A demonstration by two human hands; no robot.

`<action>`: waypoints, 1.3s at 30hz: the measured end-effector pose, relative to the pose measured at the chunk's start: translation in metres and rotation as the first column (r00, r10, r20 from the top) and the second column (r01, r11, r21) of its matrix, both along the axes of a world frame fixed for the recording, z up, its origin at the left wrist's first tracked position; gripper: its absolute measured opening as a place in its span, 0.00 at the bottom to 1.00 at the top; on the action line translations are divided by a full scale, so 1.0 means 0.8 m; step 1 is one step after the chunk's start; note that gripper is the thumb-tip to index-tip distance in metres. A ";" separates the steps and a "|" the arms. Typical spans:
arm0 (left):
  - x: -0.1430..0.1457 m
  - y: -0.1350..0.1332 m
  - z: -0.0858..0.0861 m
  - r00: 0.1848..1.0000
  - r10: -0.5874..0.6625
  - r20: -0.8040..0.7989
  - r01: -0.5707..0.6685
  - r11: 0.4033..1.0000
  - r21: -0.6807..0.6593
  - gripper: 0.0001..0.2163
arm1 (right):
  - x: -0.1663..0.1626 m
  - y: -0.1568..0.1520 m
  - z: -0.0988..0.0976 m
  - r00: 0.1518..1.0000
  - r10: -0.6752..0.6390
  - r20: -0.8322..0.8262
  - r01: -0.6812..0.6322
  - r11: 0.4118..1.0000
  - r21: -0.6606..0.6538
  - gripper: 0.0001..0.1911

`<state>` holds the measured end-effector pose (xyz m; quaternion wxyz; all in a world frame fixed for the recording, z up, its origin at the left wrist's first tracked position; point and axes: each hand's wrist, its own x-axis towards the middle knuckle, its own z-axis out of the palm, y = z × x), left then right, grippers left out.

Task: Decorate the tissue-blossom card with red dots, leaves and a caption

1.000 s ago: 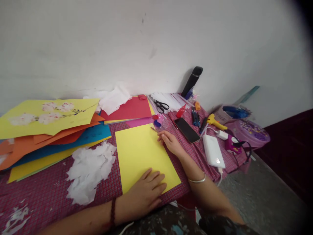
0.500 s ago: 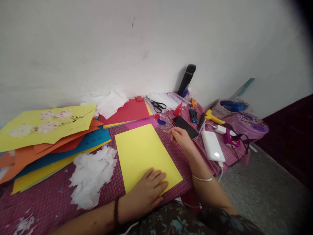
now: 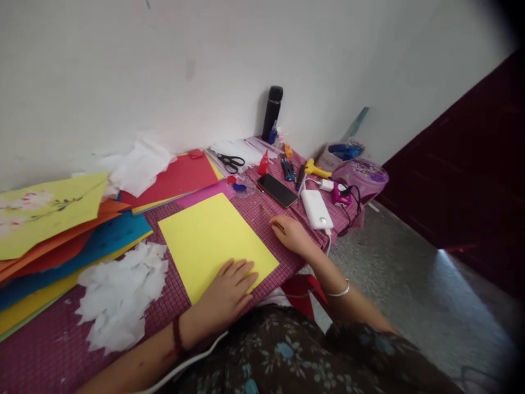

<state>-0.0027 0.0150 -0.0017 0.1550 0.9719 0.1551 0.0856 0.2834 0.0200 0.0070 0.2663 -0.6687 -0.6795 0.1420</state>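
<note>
My left hand [image 3: 229,287] lies flat with its fingers outstretched on the lower part of a yellow sheet of paper [image 3: 209,235]. To the right of that sheet, my right hand [image 3: 289,232] is closed around a thin paintbrush [image 3: 266,210], whose slim end points up and left over the checked cloth. Beyond it are a black phone [image 3: 276,190] and a clear palette [image 3: 248,186] with blue and red paint pots. Torn white tissue paper [image 3: 123,295] is heaped left of the sheet.
Coloured papers are stacked at left, topped by a flower painting [image 3: 61,210]. Scissors [image 3: 231,162], a red bottle [image 3: 263,163], a black flask [image 3: 272,112] and a yellow glue gun [image 3: 316,168] stand or lie farther back. A white power bank [image 3: 316,209] sits near the right edge.
The view has swung to the right, so the table things appear shifted left. My right hand has drawn back closer to me, away from the phone. My left hand stays on the sheet.
</note>
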 end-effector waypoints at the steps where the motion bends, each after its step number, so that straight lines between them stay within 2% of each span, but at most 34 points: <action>1: 0.000 0.000 -0.001 1.000 -0.001 0.008 0.001 1.000 0.006 0.17 | 0.001 -0.003 -0.003 1.000 0.000 0.019 0.000 1.000 0.005 0.12; 5: 0.000 -0.001 0.000 1.000 0.006 0.014 -0.006 1.000 0.002 0.17 | 0.004 -0.005 -0.010 0.998 -0.019 0.067 0.016 0.999 0.035 0.11; 7: 0.000 -0.002 0.001 1.000 0.010 0.015 -0.010 1.000 -0.002 0.17 | 0.003 -0.005 -0.010 0.999 -0.035 0.030 0.033 0.998 0.056 0.11; 10: 0.000 -0.002 0.003 1.000 0.015 0.011 -0.015 1.000 -0.017 0.17 | -0.001 -0.004 -0.004 0.980 -0.078 -0.183 0.094 0.993 0.078 0.09; 14: 0.000 -0.003 0.002 1.000 0.016 0.021 -0.016 1.000 -0.024 0.17 | -0.004 0.006 0.021 0.822 -0.126 -0.555 0.187 0.981 0.055 0.08; 16: 0.001 -0.003 0.003 1.000 0.015 0.025 -0.015 1.000 -0.025 0.17 | -0.004 0.014 0.036 0.764 -0.122 -0.634 0.194 0.980 0.045 0.11; 18: 0.002 -0.005 0.006 1.000 0.017 0.026 -0.016 0.999 -0.030 0.17 | -0.004 0.024 0.046 0.745 -0.103 -0.659 0.195 0.978 0.067 0.10; 21: 0.003 -0.007 0.011 1.000 0.011 0.018 -0.010 0.999 -0.037 0.17 | -0.004 0.039 0.043 0.773 -0.085 -0.628 0.215 0.968 0.133 0.10; 25: 0.002 -0.005 0.015 1.000 -0.007 0.010 0.008 1.000 -0.026 0.17 | 0.002 0.052 0.014 0.866 -0.110 -0.488 0.202 0.969 0.140 0.11; 28: 0.002 -0.004 0.014 1.000 0.005 0.015 -0.004 0.999 -0.033 0.17 | 0.010 0.055 -0.006 0.934 -0.104 -0.341 0.149 0.983 0.108 0.11; 30: 0.002 -0.005 0.012 0.999 0.015 0.029 -0.013 0.999 -0.044 0.18 | 0.015 0.054 -0.011 0.978 -0.046 -0.201 0.067 0.993 0.101 0.10; 34: 0.002 -0.004 0.007 0.997 0.029 0.065 -0.025 0.998 -0.053 0.18 | 0.023 0.047 -0.004 0.998 0.064 -0.011 -0.063 0.993 0.101 0.12; 39: 0.003 -0.004 0.007 0.998 0.014 0.059 -0.011 0.998 -0.061 0.17 | 0.034 0.037 0.010 0.999 0.019 0.042 -0.022 0.997 0.077 0.13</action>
